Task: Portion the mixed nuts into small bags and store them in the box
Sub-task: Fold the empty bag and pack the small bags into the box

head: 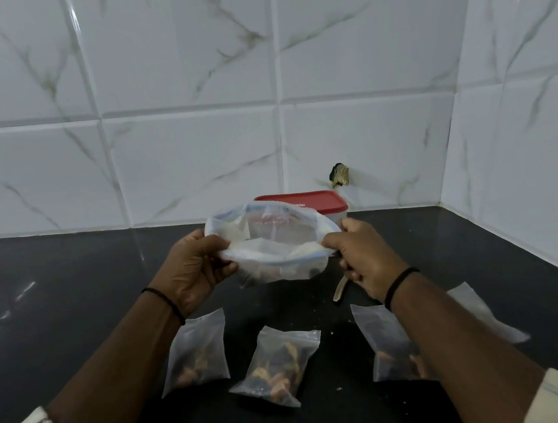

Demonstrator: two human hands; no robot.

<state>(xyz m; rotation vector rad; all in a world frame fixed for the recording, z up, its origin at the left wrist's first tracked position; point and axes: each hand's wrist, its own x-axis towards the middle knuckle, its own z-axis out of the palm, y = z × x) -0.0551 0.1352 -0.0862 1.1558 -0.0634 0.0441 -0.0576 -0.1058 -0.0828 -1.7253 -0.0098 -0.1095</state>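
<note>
Left hand: the left hand [192, 272] is up over the counter, thumb and fingers pinching the near-left rim of the big bag [269, 246].
Right hand: the right hand [361, 254] pinches the rim on the other side, so the two hands are apart with the mouth stretched wide between them; something thin and pale pokes out below this hand, and I cannot tell what it is.
Big bag: clear plastic, held in the air, mouth open towards us, looking nearly empty with a few dark bits low at its 5 o'clock corner.
Box: the box [334, 212] with its red lid on sits at 12 o'clock from the big bag, against the tiled wall [192, 117], partly hidden behind the plastic.
Left small bag: the left small bag [197, 352] lies flat at 7 o'clock from the hands, nuts showing inside.
Middle small bag: the middle small bag [276, 366] lies at 6 o'clock, tilted, nuts inside.
Right small bag: the right small bag [385, 348] lies at 5 o'clock, half under the right forearm, nuts inside.
Far bag: the far bag [488, 313] peeks out at 4 o'clock beyond that forearm; contents unclear.
Counter: dark counter [72, 284], a few crumbs near the middle small bag.
</note>
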